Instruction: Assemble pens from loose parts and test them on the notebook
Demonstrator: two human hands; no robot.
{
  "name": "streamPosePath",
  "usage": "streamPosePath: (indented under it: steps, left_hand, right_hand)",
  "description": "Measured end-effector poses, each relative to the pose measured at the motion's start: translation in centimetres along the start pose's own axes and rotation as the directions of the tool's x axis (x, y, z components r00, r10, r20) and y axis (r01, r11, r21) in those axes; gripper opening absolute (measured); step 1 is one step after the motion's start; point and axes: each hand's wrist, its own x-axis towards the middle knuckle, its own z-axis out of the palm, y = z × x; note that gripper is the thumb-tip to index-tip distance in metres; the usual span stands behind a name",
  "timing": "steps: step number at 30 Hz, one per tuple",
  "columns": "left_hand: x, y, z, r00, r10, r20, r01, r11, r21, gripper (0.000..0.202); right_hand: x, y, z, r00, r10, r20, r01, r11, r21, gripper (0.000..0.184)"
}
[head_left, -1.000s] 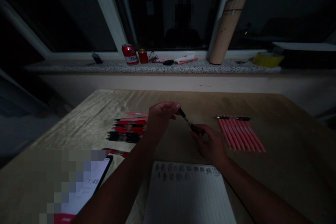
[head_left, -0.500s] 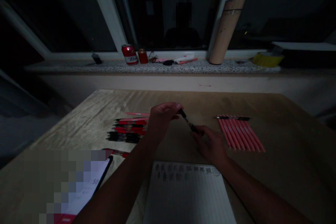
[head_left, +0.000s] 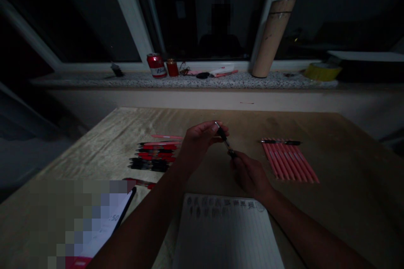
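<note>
holds a dark pen [head_left: 224, 139] up over the middle of the counter [head_left: 347, 168], one end in each hand. pinches the upper end with the left hand [head_left: 200, 138], thumb and forefinger pressed together on the barrel, the other fingers curled loosely behind. grips the lower end with the right hand [head_left: 249, 174], fingers closed round it and the back of the hand toward the camera; cannot tell which fingers do the pinching there. tilts the pen, upper end to the left and farther off, lower end to the right and nearer. shows a small pale glint at the top end, too dim to tell cap from tip.

to the right, well apart from the hands: a neat row of pink pens [head_left: 290, 159] flat on the counter, side by side and touching, with a black pen [head_left: 280, 142] laid across their far ends. to the left, just beside the left wrist: a stack of red and black pens [head_left: 154, 153] lying crosswise, and a single pink pen [head_left: 167, 137] just beyond them. nearest the camera, between the forearms: an open lined notebook [head_left: 225, 235] with a line of writing along its top edge. at the lower left: a phone [head_left: 107, 222] with its screen lit.

beyond the counter, along a speckled windowsill [head_left: 94, 79]: a red can [head_left: 157, 65], a smaller red can [head_left: 172, 67] just beside it, a cardboard tube [head_left: 272, 38] leaning against the window frame, and a yellow tape roll [head_left: 321, 71] far to the right.
</note>
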Motion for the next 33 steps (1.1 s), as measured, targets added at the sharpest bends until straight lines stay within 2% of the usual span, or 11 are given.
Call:
streamPosePath:
  steps: [6,11,16,22,28,33]
  left_hand:
    - [0.0,0.0,0.1,0.999,0.048,-0.003,-0.048,0.999,-0.005,0.027]
    - [0.1,0.1,0.0,0.991,0.109,-0.082,-0.108,0.994,0.024,0.025]
    - [0.3,0.4,-0.1,0.98,0.135,-0.147,-0.13,0.99,0.049,0.025]
    - [0.4,1.1,0.1,0.957,0.149,-0.249,-0.148,0.989,0.024,0.026]
    - [0.3,1.4,0.1,0.963,0.131,-0.236,-0.14,0.99,-0.02,0.026]
    - [0.3,1.3,-0.3,0.976,0.109,-0.19,-0.124,0.99,-0.065,0.025]
  right_hand:
    - [-0.2,0.4,0.2,1.0,0.011,-0.01,-0.011,0.999,0.039,0.026]
    - [-0.2,1.1,0.9,0.988,0.085,-0.128,-0.077,0.995,0.07,0.031]
    - [-0.1,1.3,1.1,0.975,0.084,-0.204,-0.086,0.996,0.003,0.013]
    - [0.1,1.1,0.7,0.977,0.022,-0.211,-0.031,0.999,-0.042,0.011]
    - [0.1,0.7,0.4,0.979,-0.02,-0.205,0.012,0.999,-0.042,0.013]
    - [-0.1,0.3,0.1,0.993,0.007,-0.114,-0.01,1.0,-0.021,0.023]
